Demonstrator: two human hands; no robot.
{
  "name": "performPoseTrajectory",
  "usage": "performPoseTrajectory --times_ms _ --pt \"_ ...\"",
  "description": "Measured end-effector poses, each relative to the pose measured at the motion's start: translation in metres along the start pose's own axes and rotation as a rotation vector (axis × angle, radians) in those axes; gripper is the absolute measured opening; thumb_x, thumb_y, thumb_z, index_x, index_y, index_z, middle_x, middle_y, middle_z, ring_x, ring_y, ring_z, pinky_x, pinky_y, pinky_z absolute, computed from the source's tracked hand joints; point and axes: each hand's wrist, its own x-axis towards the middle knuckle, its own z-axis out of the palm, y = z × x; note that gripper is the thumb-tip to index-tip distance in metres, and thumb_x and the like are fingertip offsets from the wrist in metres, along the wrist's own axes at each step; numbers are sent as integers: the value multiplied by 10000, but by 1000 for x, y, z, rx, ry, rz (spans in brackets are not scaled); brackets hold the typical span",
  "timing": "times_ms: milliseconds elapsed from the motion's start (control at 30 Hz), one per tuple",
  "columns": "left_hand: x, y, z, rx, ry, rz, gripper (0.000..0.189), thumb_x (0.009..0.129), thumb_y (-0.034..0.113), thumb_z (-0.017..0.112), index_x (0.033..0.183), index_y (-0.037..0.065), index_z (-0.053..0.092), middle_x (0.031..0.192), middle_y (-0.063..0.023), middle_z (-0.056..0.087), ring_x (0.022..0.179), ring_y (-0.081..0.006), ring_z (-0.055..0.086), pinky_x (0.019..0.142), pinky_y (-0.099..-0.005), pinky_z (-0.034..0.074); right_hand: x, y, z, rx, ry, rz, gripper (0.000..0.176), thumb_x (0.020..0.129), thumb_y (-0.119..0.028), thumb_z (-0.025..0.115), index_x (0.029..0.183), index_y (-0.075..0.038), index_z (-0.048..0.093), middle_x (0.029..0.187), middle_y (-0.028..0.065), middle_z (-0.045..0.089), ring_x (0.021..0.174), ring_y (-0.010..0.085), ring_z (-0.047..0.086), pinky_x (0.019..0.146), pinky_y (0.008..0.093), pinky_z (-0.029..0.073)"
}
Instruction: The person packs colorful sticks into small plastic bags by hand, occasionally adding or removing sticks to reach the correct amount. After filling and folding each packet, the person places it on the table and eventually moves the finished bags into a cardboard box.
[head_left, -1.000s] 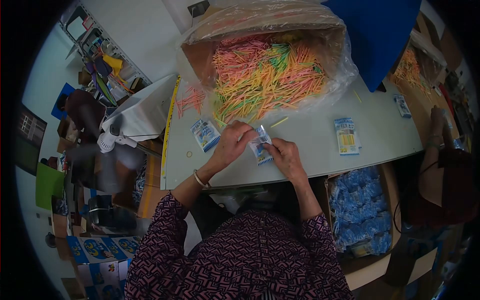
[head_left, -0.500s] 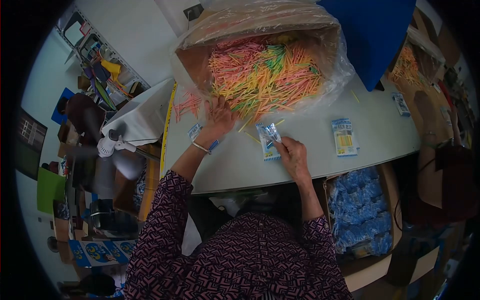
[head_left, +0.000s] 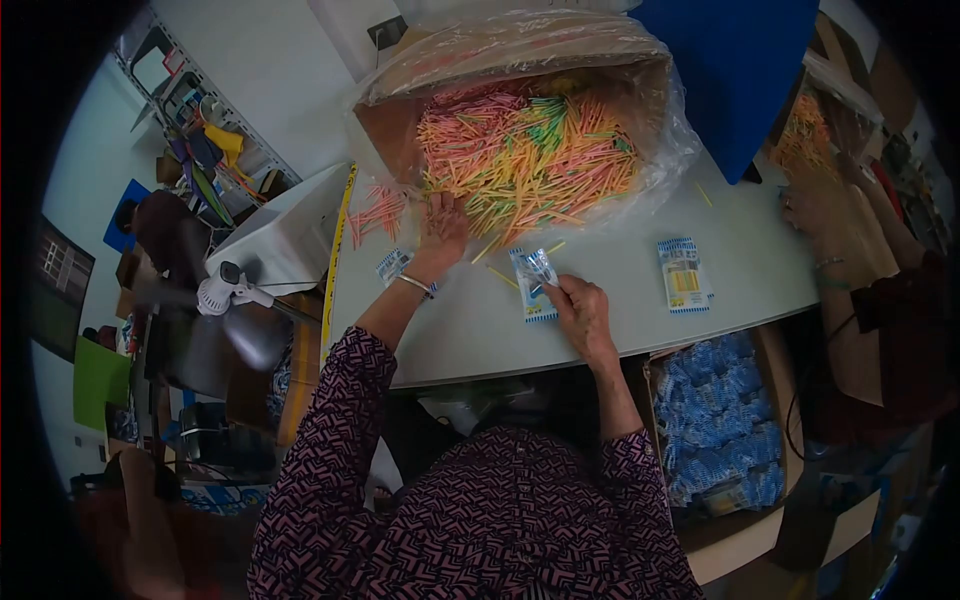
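The right hand (head_left: 582,312) pinched the small clear blue-printed plastic sachet (head_left: 533,280) by its lower edge; it looked light, limp, slippery. The left hand (head_left: 441,226) lay spread on thin coloured sticks (head_left: 530,150).

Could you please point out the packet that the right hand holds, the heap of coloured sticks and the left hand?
packet (head_left: 529,286), head view, its middle.
coloured sticks (head_left: 530,150), head view, middle of the heap.
left hand (head_left: 440,228), head view, back of the hand.

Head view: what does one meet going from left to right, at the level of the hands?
Desk lamp, flat packet, left hand, held packet, filled packet, another person's hand.
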Motion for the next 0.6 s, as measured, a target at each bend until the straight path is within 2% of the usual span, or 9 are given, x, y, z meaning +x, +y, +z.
performPoseTrajectory --times_ms 67,100,167,200,267,467,500,567,600 --pt "2 6 18 355 -362 -288 186 804 269 490 744 115 406 705 -45 403 743 -156 417 752 -277 391 -2 6 3 126 41 43 141 805 -101 627 757 14 560 635 183 519 550 304 523 513 354 402" --pt "5 8 16 355 -367 -294 186 804 269 490 744 115 406 705 -45 403 743 -156 417 752 -277 391 -2 11 3 126 47 41 141 805 -101 627 757 14 560 635 183 519 550 304 523 513 354 402" --pt "12 8 12 453 -106 -34 189 820 225 488 741 96 376 698 -47 396 708 -162 416 695 -265 394 1 16 0 251 -14 147 191 840 -128 614 749 27 551 574 103 496 511 154 447 490 285 365" --pt "15 10 10 454 -111 -36 189 820 225 488 741 96 376 698 -47 396 708 -162 416 695 -265 394 1 18 0 252 -10 143 191 840 -128 614 749 27 551 574 103 496 511 154 447 490 285 365" --pt "13 0 45 861 -171 -144 177 847 224 479 789 69 418 740 -54 446 736 -177 458 698 -278 408 4 13 -4 494 49 211 179 881 -159 585 832 7 633 638 -58 518 595 25 401 526 203 348" --pt "1 -56 136 2073 -327 -471 249 928 221 454 933 -11 544 867 -77 596 821 -222 584 709 -319 448 19 5 4 1037 231 339 150 887 -159 579 905 -24 642 764 -23 611 654 35 499 611 193 414" --pt "-2 -70 145 2069 -331 -474 249 928 221 454 933 -11 544 867 -77 596 821 -222 584 709 -319 448 21 4 8 1034 236 340 150 887 -159 579 905 -24 642 764 -23 611 654 35 499 611 193 414" --pt "-9 -99 149 1741 193 -653 247 940 260 473 929 19 527 886 -66 583 820 -151 572 714 -271 459 29 6 18 1278 313 408 178 892 -168 570 999 -34 619 911 16 637 803 80 575 775 220 447" --pt "-12 -106 144 1740 189 -659 247 940 260 473 929 19 527 886 -66 583 820 -151 572 714 -271 459 33 7 23 1277 320 408 178 892 -168 570 999 -34 619 911 16 637 803 80 575 775 220 447"
